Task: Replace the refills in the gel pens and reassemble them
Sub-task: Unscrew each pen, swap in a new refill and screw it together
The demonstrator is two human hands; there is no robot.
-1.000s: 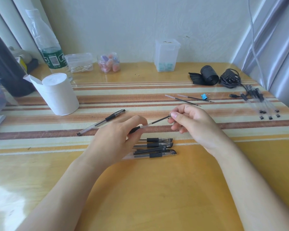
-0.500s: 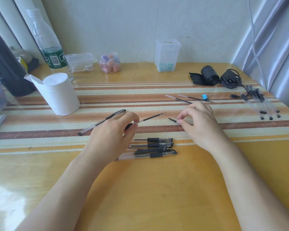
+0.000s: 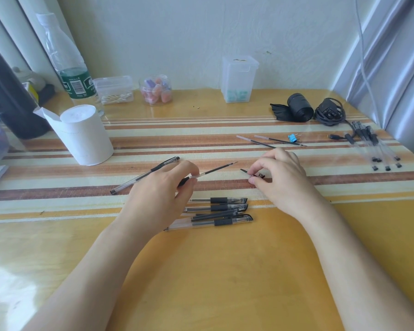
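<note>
My left hand [image 3: 163,194] grips a gel pen by its black grip, and the thin refill [image 3: 218,168] sticks out of it to the right. My right hand [image 3: 280,177] rests low on the table, its thumb and forefinger pinched on a small black pen tip piece [image 3: 245,171]. Several assembled gel pens [image 3: 220,211] lie in a pile just in front of both hands. One capped pen [image 3: 144,175] lies slanted behind my left hand. Two loose refills [image 3: 268,142] lie farther back on the striped mat.
A blue binder clip [image 3: 292,138] sits by the loose refills. Several more pens [image 3: 373,149] lie at the right edge. A paper roll [image 3: 86,134], a water bottle [image 3: 72,68], small plastic boxes, a black roll [image 3: 299,111] and a coiled cable [image 3: 330,112] line the back.
My right hand let go of the refill's end and dropped to the table, closing on the small black tip piece. My left hand kept the pen and shifted slightly left.
</note>
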